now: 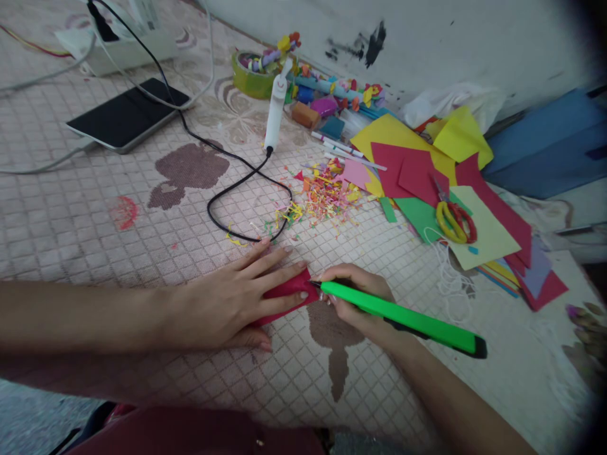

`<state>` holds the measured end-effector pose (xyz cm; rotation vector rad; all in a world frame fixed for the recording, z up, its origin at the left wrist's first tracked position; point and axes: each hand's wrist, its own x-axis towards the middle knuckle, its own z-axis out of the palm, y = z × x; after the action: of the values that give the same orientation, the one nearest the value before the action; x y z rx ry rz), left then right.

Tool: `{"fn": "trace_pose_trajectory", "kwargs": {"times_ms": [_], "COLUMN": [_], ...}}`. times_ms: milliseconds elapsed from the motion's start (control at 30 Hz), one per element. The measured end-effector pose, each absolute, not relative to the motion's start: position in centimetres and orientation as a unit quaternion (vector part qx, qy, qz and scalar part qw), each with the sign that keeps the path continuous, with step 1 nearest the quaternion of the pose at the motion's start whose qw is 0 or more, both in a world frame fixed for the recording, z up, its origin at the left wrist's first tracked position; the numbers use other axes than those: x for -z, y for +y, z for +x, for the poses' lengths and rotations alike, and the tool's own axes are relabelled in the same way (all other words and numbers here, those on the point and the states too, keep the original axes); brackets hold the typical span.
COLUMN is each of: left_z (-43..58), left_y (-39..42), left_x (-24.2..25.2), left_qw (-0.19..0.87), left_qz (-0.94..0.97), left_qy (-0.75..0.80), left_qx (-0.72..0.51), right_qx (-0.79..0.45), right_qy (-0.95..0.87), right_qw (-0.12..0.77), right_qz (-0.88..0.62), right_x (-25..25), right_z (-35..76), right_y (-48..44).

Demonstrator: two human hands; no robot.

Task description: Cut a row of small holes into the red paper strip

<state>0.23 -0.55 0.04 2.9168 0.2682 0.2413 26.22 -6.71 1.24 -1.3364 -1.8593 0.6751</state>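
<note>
Dark red clothing on the person's lap sits nearest the camera, at the bottom edge. Beyond it: desk covered with a diamond-patterned cloth.

Work area: piece of red paper flat on the desk, near centre, mostly beneath the left hand. Left hand palm down, fingers spread apart, pressing on the paper; some red shows between the fingers and at the right end. Right hand clamped round a green pen-like tool, held slanting. Its dark point is at the paper's right end, just beside the left fingertips; whether it touches cannot be told. Whether it is a pen or a cutter, also unclear.

Surroundings: loop of black cord just beyond the left fingertips, leading to a white corded tool. Right of the loop, a heap of multicoloured paper scraps. Farther right, overlapping coloured paper sheets, with scissors lying on them, handles yellow and red; tangled white string just beside. Toward the wall: roll of yellow-green tape, coloured clay-like blocks. Far left: black-screened device, cable attached, near a white power strip.
</note>
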Motion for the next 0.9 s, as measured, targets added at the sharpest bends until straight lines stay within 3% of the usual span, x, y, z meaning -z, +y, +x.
{"fn": "trace_pose_trajectory", "kwargs": {"times_ms": [900], "left_z": [-0.1], "left_y": [0.1], "left_x": [0.4], "left_qw": [0.111], "left_qz": [0.986], "left_qy": [0.077], "left_qx": [-0.097], "right_qx": [-0.314], "right_qy": [-0.698], "right_qw": [0.388], "right_qz": [-0.514], "right_x": [-0.2], "right_z": [26.6], "right_y": [-6.7]}}
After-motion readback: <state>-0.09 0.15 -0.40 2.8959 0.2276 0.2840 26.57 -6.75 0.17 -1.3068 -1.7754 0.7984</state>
